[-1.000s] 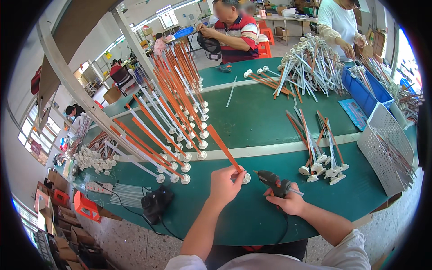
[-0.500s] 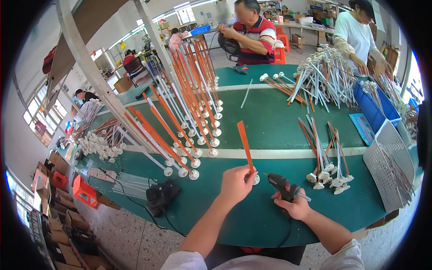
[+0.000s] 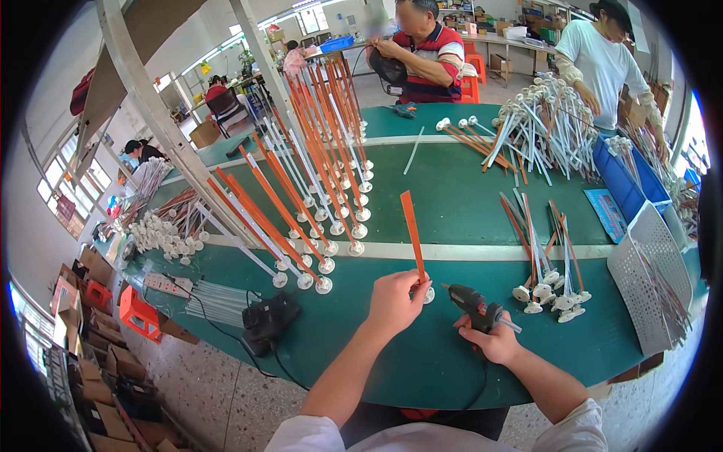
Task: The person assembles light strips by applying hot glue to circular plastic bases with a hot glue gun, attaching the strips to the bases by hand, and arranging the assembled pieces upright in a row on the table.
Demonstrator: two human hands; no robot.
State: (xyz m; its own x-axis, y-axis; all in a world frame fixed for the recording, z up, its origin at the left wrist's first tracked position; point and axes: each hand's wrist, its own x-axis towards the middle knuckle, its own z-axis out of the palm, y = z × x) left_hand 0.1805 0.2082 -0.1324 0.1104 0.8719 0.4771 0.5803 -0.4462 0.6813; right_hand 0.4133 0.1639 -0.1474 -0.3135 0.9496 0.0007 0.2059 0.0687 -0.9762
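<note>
My left hand (image 3: 395, 303) pinches the lower end of an upright orange strip (image 3: 412, 232), just above its round white base (image 3: 429, 294), which is partly hidden behind my fingers. In my right hand (image 3: 489, 343) is a black glue gun (image 3: 476, 310), its nozzle pointing left toward the strip's base but apart from it. A clear glue stick (image 3: 511, 324) juts from the gun's rear. To the left, orange and white strips (image 3: 267, 222) stand in rows on white round bases (image 3: 324, 285).
Loose strips with white bases (image 3: 553, 290) lie right of the gun, beside a white perforated basket (image 3: 651, 264). Farther off are a larger pile (image 3: 542, 128) and a blue bin (image 3: 629, 173). A black device (image 3: 269, 320), glue sticks (image 3: 218, 303) and a power strip (image 3: 167, 284) lie left. Two people work across the table.
Both my hands keep nearly the same place, with the strip and the glue gun still held. The co-worker at the far right has shifted an arm away from the blue bin.
</note>
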